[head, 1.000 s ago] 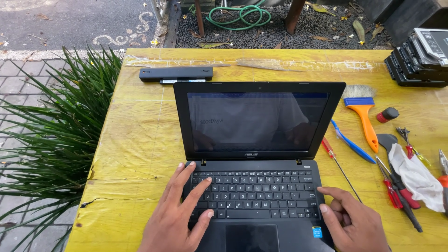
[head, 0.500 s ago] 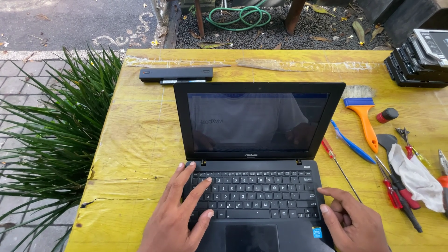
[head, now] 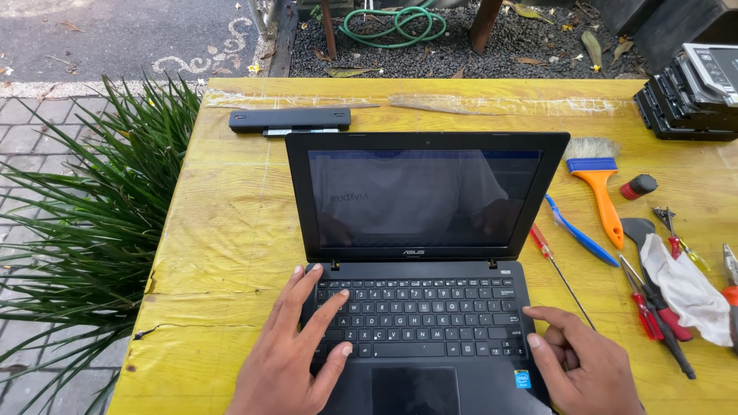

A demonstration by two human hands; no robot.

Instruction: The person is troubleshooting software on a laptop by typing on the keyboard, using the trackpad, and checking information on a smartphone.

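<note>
Black laptop sits open, its screen maybe just waking. Left hand lies flat and wide on the keys; right hand, loosely curled, holds nothing. Next comes a careful key press.

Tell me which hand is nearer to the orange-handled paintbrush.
Right. The right hand rests at the laptop's right front corner, below the paintbrush. The left hand lies on the keyboard's left side, farther away.

left hand and right hand bare, no rings, no sleeves showing.
</note>
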